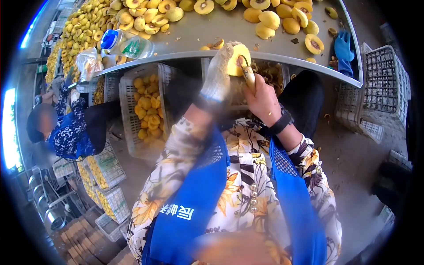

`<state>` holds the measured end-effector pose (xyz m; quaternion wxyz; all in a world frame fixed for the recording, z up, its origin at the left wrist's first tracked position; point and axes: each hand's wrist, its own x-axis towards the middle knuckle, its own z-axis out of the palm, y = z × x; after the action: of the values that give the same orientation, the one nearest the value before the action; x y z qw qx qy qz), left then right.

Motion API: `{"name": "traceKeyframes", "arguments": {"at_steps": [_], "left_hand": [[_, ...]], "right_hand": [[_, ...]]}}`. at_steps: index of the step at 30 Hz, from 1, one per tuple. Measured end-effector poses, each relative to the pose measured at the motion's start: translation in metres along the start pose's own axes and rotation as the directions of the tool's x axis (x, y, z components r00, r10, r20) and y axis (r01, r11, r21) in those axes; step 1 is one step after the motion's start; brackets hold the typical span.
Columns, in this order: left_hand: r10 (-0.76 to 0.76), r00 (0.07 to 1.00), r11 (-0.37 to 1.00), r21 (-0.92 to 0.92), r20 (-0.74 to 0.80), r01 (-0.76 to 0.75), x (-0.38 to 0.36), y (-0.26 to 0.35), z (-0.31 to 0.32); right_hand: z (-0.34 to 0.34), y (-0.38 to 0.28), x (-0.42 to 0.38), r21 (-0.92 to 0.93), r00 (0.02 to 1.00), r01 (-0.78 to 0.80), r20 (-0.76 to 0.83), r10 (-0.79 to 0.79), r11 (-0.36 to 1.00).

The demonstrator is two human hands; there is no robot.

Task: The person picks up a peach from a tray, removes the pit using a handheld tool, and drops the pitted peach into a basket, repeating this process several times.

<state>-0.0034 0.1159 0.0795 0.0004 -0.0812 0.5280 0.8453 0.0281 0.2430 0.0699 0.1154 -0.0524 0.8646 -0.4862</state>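
Note:
My left hand (216,77), in a soiled white glove, grips a halved yellow fruit (237,57) that looks like a peach, just over the table's front edge. Bare apart from a black wristband, my right hand (263,100) is closed round the pale handle of a pitting knife (250,79). Its thin curved metal tip lies against the cut face of the fruit, at the centre. Beyond both hands, more halved fruits (204,6) lie on the metal table (190,42), several with brown pits showing.
A plastic bottle (128,44) with a blue cap and a blue glove (343,51) lie on the table. Below its edge stands a crate (128,99) of yellow fruit. Stacked crates (382,84) stand at right. Another person (73,128) sits at left.

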Motion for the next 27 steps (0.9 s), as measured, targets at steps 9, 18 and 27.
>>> {"name": "traceKeyframes", "arguments": {"at_steps": [9, 18, 27], "left_hand": [[0.064, 0.915, 0.917, 0.339, 0.397, -0.212, 0.011, -0.001, -0.029], [0.081, 0.995, 0.994, -0.072, -0.05, -0.085, -0.005, -0.012, -0.004], [-0.309, 0.94, 0.949, 0.026, -0.147, 0.316, 0.003, -0.002, -0.004]], "right_hand": [[-0.005, 0.006, -0.005, -0.081, 0.983, 0.011, 0.181, 0.004, 0.997], [0.012, -0.001, -0.01, 0.428, 0.969, -0.087, 0.245, -0.022, 0.9], [0.0, 0.005, -0.007, 0.62, 0.662, -0.695, 0.75, -0.014, 0.364]]}}
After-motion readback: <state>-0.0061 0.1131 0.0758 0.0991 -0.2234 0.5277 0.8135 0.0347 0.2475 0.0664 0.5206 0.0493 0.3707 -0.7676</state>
